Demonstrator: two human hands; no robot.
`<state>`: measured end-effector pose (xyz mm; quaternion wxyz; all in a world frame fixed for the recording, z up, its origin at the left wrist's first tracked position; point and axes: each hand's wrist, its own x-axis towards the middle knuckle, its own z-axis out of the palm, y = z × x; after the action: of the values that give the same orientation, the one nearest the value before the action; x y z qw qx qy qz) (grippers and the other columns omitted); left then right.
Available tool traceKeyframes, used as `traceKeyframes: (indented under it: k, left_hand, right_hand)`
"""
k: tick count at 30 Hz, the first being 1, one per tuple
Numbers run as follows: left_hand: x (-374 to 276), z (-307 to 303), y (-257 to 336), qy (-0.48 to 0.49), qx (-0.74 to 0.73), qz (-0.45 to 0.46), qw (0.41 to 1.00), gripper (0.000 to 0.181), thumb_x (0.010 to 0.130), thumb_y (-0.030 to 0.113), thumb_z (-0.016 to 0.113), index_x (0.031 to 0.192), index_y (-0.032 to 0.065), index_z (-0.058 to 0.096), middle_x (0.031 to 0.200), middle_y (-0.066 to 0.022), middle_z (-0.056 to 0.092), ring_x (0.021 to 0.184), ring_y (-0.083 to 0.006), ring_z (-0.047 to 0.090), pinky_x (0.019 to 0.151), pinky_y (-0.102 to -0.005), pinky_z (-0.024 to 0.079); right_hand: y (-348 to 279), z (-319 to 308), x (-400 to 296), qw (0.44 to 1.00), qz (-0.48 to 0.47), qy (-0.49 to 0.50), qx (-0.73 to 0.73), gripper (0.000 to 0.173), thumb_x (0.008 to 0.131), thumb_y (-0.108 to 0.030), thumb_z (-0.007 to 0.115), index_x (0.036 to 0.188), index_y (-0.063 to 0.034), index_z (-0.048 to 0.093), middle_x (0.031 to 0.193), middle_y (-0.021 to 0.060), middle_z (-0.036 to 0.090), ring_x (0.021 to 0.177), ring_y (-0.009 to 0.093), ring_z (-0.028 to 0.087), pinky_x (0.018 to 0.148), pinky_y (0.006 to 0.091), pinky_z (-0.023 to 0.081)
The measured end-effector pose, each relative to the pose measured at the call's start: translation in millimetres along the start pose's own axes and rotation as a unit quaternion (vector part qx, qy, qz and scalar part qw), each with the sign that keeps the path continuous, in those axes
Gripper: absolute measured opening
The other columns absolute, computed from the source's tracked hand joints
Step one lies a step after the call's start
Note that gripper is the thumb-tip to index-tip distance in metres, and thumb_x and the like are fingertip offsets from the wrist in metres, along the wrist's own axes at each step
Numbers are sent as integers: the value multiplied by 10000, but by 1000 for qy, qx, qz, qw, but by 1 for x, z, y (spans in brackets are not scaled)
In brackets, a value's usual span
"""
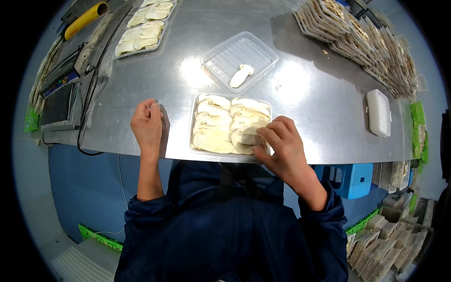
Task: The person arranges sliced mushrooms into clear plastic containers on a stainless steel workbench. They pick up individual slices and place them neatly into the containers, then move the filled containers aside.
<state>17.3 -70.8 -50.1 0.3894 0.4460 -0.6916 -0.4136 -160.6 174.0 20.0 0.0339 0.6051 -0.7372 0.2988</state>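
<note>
A clear plastic tray (193, 121) lies near the table's front edge, filled with two columns of overlapping pale mushroom slices (214, 141). My right hand (283, 146) reaches over the tray's right side, thumb and forefinger apart at the lower right slices. Nothing is visibly gripped there. To the left of the tray, my left hand (147, 121) rests on the metal table with curled fingers and no object showing in it. Beyond the full tray sits a second clear tray (225, 49) holding a single mushroom slice (241, 75).
Filled trays (142, 37) stand at the back left, near a scale (58, 105) with a black cable (86, 112). Stacked trays of dried slices (366, 46) line the back right. A white block-shaped item (378, 112) lies right; a blue stool (357, 179) stands below the edge.
</note>
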Motion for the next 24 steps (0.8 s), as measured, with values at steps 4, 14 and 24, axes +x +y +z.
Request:
traceKeyframes:
  k: [4,14,24]
  left_hand:
    - [-1,1,-1,12,-12,0,1000,173,889,97,575,973,-47,621,600,-5,579,545,-44,495,508,-203,402]
    - [0,3,3,17,24,-2,1000,180,887,106,580,980,-42,625,640,-15,597,575,-63,511,553,-220,425]
    - [0,1,-7,8,-9,-11,1000,179,887,100,587,984,-45,626,654,-23,589,578,-53,493,534,-216,410]
  right_hand:
    - [18,-15,5,998,32,48,-36,259,651,-9,726,890,7,626,836,133,580,829,311,549,711,379,481]
    - [55,47,130,956,189,-102,-200,392,788,-377,648,654,-9,673,678,144,648,705,325,631,620,393,507]
    - [55,60,155,926,223,-190,-239,448,737,-470,700,765,-23,687,812,137,675,867,322,609,730,373,493]
